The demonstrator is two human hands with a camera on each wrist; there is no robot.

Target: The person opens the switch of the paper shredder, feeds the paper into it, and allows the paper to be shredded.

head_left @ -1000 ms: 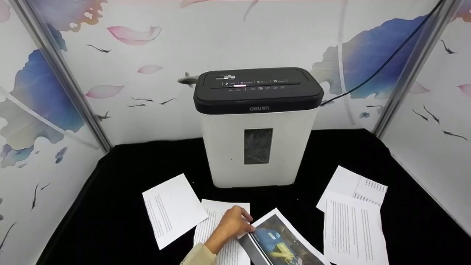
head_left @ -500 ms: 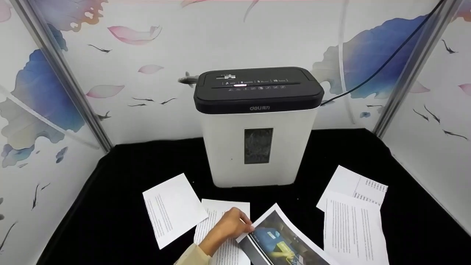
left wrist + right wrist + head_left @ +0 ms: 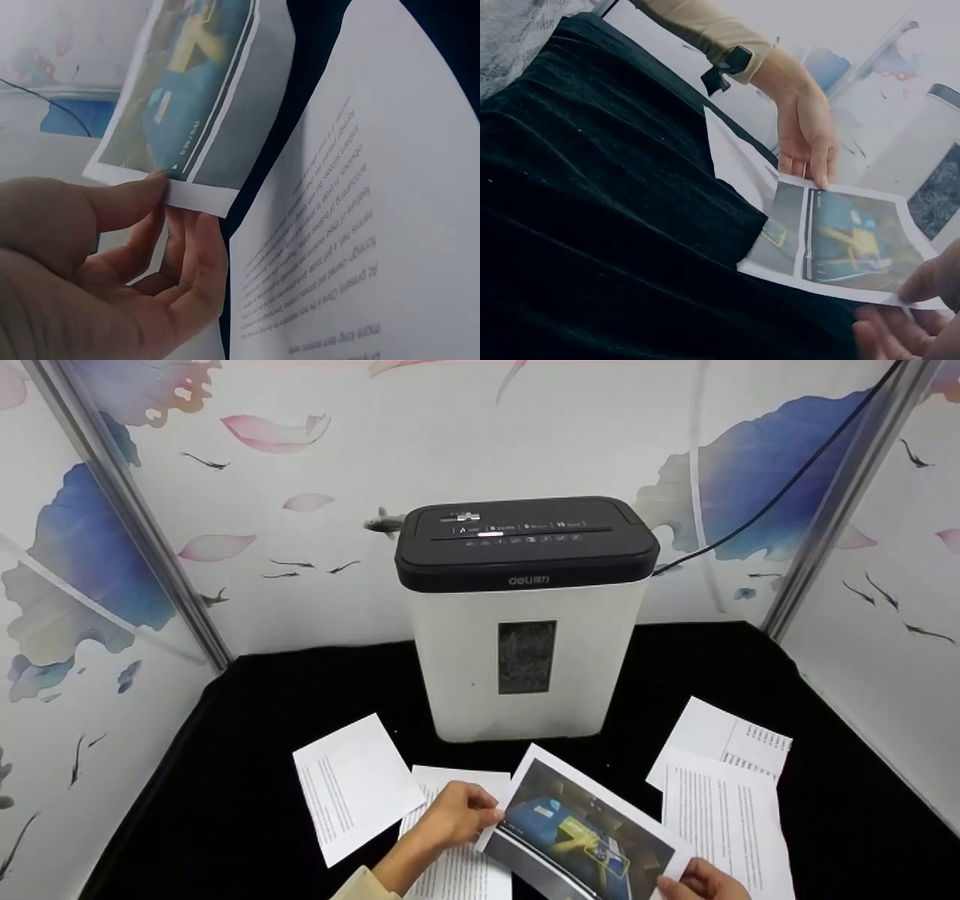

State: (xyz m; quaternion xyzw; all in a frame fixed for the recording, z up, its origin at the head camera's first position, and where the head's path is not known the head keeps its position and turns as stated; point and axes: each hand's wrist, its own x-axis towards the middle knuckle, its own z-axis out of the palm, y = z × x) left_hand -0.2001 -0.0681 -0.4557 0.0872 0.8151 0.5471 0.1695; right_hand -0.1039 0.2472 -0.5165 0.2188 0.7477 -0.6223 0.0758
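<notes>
A printed photo sheet [image 3: 570, 825] with a white border and a blue-and-yellow picture is held up off the table between both hands. My left hand [image 3: 459, 817] pinches its left edge, thumb on top and fingers beneath, as the left wrist view shows with the hand [image 3: 127, 247] at the sheet's short end. At the opposite edge my right hand [image 3: 705, 881] grips the sheet, thumb over the border; in the right wrist view this hand [image 3: 922, 307] is partly cut off by the frame. Under the left hand lies a text page [image 3: 469, 877].
A white paper shredder [image 3: 465, 660] with a black top stands behind the hands. Another page [image 3: 352, 787] lies to the left, and two overlapping pages [image 3: 724, 840] to the right. A black cord [image 3: 780, 502] runs from the shredder up to the right. Black cloth [image 3: 262, 795] covers the table.
The photo sheet has risen and turned flatter toward the camera. My right hand has come into view at its right edge, while the left hand keeps its pinch and has shifted slightly left.
</notes>
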